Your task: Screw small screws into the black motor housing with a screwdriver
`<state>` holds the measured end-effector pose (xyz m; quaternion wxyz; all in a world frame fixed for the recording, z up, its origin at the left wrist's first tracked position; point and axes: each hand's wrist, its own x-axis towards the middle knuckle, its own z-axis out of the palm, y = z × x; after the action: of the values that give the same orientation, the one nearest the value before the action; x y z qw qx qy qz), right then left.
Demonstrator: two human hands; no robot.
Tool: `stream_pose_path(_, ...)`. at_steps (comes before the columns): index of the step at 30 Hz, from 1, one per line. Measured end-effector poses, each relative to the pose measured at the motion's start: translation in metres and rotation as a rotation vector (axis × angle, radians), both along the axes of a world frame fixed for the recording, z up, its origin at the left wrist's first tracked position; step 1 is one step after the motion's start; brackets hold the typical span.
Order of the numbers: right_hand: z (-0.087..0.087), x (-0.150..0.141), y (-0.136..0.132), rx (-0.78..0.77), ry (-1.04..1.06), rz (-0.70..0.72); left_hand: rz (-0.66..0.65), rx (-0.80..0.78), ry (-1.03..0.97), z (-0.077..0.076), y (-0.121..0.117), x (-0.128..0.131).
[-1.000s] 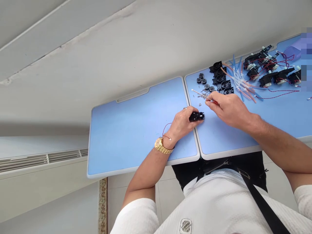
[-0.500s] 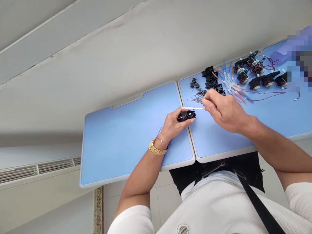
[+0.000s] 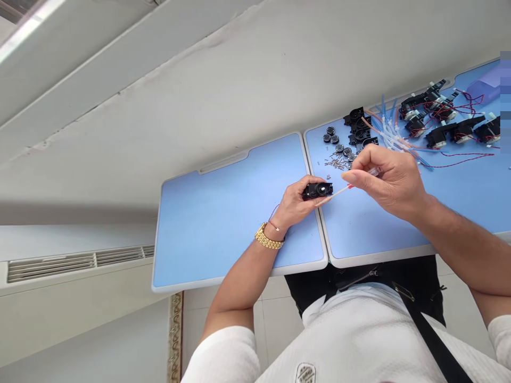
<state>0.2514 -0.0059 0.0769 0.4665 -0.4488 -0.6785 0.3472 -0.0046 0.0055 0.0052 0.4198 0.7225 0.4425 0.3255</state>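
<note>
My left hand [image 3: 296,203] grips a small black plastic housing [image 3: 318,190] with a round opening facing up. My right hand [image 3: 387,181] pinches a thin pale tube [image 3: 339,192] with a red band near its middle. The tube slants down-left, and its far end reaches the lower edge of the housing, close to my left fingers. A gold watch [image 3: 268,239] and a thin red cord sit on my left wrist. The housing's underside is hidden by my left palm.
Both hands work over a two-part blue table [image 3: 235,223]. Beyond them lie several tiny screws [image 3: 337,163], round black parts [image 3: 330,133], black housings [image 3: 360,130], a bundle of blue and pale tubes [image 3: 393,139], and wired assemblies [image 3: 439,125]. A purple object [image 3: 481,85] stands far right.
The tube has swung from nearly level to a slant, with its end now at the housing. My right hand has shifted rightward, and the whole view has moved slightly.
</note>
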Motion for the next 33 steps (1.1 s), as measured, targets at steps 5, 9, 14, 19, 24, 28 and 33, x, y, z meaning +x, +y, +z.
stream_pose_path(5,-0.005,-0.004,0.001,0.027,0.138,0.093,0.004,-0.023,-0.007,0.001,-0.001,0.001)
stream_pose_path(9,-0.005,-0.003,0.000,0.076,0.115,0.002,-0.012,-0.035,0.002,0.002,-0.001,0.000)
stream_pose_path(14,-0.007,-0.004,-0.001,0.146,0.067,0.010,-0.058,-0.001,-0.013,0.002,0.000,0.000)
stream_pose_path(19,-0.012,-0.004,0.001,0.230,-0.090,0.017,-0.081,0.033,-0.023,0.001,0.001,0.001)
stream_pose_path(24,-0.013,-0.002,0.002,0.256,-0.176,0.002,-0.079,0.020,-0.040,0.000,0.000,0.001)
stream_pose_path(28,-0.013,-0.002,0.001,0.254,-0.205,-0.011,-0.079,0.012,-0.019,0.001,0.000,0.001)
stream_pose_path(33,-0.013,-0.002,0.001,0.273,-0.220,-0.007,-0.088,0.034,-0.014,0.000,0.001,0.001)
